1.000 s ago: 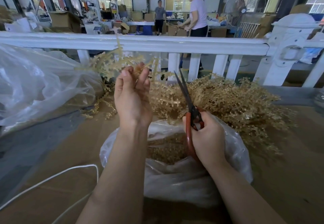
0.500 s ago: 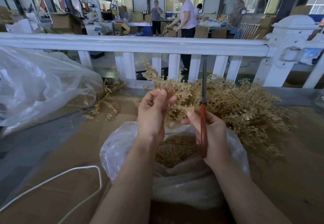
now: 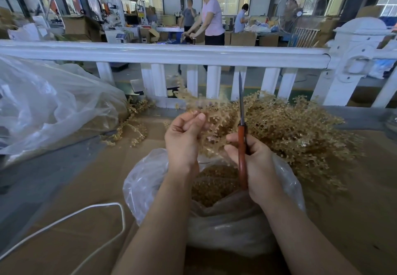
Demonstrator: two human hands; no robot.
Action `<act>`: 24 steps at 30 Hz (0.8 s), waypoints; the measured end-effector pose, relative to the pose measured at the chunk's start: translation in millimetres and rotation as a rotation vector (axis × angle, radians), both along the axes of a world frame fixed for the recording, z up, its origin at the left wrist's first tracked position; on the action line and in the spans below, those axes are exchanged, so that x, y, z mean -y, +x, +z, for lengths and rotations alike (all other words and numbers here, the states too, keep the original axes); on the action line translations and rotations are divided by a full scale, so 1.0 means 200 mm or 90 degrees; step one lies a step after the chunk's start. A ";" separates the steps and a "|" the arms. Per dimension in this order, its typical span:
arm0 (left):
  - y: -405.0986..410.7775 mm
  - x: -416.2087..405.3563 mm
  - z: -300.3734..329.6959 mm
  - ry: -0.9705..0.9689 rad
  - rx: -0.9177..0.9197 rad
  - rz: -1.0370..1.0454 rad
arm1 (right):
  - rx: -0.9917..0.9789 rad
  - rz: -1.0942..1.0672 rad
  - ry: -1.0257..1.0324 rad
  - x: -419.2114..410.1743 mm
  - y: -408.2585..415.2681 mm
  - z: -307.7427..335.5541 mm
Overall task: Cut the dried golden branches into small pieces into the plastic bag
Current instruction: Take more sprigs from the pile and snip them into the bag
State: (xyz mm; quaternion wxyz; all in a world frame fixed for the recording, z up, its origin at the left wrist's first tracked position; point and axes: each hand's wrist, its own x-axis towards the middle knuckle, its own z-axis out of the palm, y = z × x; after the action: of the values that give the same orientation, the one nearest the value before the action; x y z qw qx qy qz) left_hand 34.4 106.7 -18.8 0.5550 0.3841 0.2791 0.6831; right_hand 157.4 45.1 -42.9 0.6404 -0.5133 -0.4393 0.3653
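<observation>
My left hand (image 3: 184, 139) pinches a dried golden branch (image 3: 212, 120) above the clear plastic bag (image 3: 148, 180), which lies open in front of me with cut golden pieces (image 3: 212, 184) inside. My right hand (image 3: 255, 163) grips red-handled scissors (image 3: 242, 145), their blades closed and pointing straight up, just right of the held branch. A large heap of golden branches (image 3: 300, 132) lies on the table behind and to the right of the bag.
A big clear bag (image 3: 53, 107) fills the left of the cardboard-covered table (image 3: 86, 184). Loose sprigs (image 3: 133, 128) lie beside it. A white cord (image 3: 71, 218) loops at the front left. A white railing (image 3: 171, 53) runs along the far edge; people stand beyond it.
My left hand brought the branch from the upper left down over the bag, beside the scissors. The scissor blades closed and turned upright. In the last half second little moved.
</observation>
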 end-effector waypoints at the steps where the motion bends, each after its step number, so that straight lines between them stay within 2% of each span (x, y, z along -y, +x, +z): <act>1: -0.01 -0.01 0.00 -0.006 0.019 0.022 | -0.010 0.003 0.011 0.00 0.01 -0.01; 7: -0.08 -0.05 0.01 -0.048 0.147 0.118 | -0.075 0.020 0.065 0.01 0.04 -0.01; 14: -0.15 -0.06 0.02 -0.109 0.188 0.123 | -0.156 -0.032 0.142 -0.01 0.04 -0.02; 16: -0.15 -0.06 0.04 -0.124 0.224 0.066 | -0.190 -0.045 0.159 -0.01 0.04 -0.02; 18: -0.16 -0.04 0.06 -0.121 0.203 -0.042 | -0.224 -0.061 0.149 0.00 0.05 -0.01; 22: -0.16 0.00 0.06 -0.080 0.003 -0.318 | -0.224 -0.036 0.148 0.00 0.05 0.00; 24: -0.13 0.01 0.07 -0.091 -0.084 -0.409 | -0.212 -0.020 0.155 0.01 0.04 0.00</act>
State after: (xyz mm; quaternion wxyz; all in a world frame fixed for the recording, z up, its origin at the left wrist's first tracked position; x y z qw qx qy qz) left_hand 8.6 103.9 -4.7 0.7481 0.4557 0.2266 0.4258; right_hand 166.1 43.5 -42.0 0.7668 -0.3716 -0.3605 0.3795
